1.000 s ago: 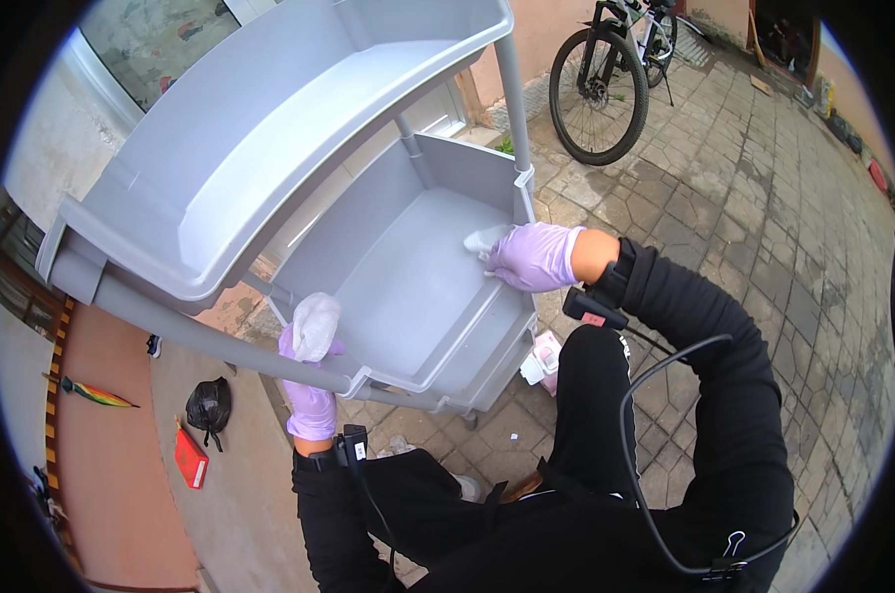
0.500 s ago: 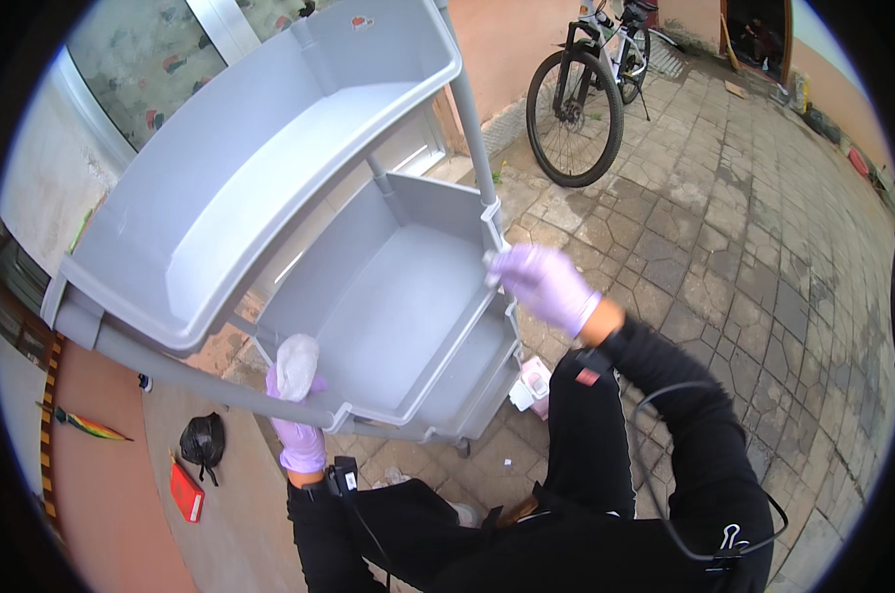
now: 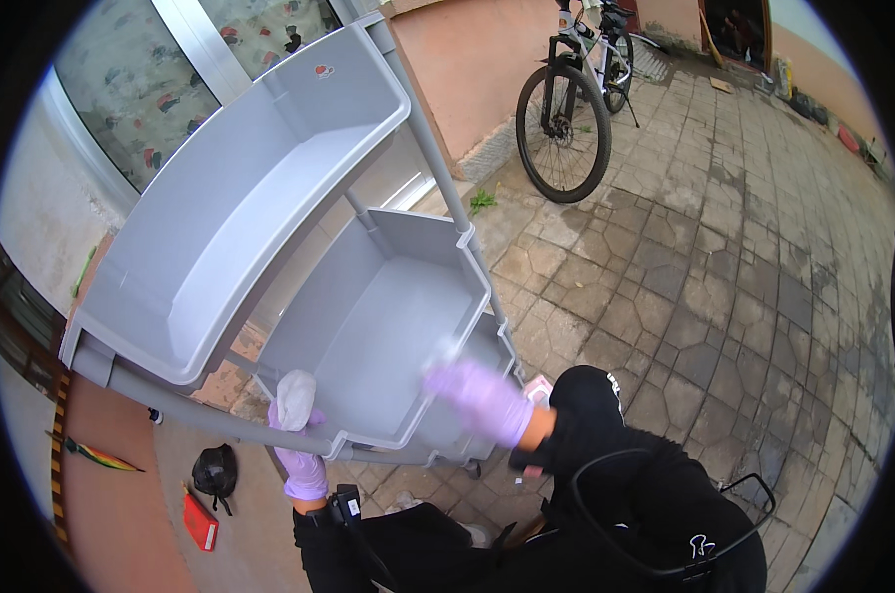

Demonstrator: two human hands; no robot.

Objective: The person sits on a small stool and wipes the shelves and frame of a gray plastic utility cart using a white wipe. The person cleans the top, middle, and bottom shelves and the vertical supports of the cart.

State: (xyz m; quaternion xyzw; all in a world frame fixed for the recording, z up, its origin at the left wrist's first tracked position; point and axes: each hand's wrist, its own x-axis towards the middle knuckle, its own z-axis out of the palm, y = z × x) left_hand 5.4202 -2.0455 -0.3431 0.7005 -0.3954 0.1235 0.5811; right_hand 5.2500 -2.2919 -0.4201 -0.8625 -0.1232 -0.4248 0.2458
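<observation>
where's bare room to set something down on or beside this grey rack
Bare: the upper tray, within its walls; the middle tray, toward its back wall; the paving between rack, bicycle and right knee. Crowded: the middle tray's front edge near the right hand, and its left side by the left hand and white cloth.

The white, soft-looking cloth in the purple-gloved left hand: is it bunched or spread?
Bunched: the white cloth shows as a compact, rounded lump at the purple-gloved left hand.
</observation>
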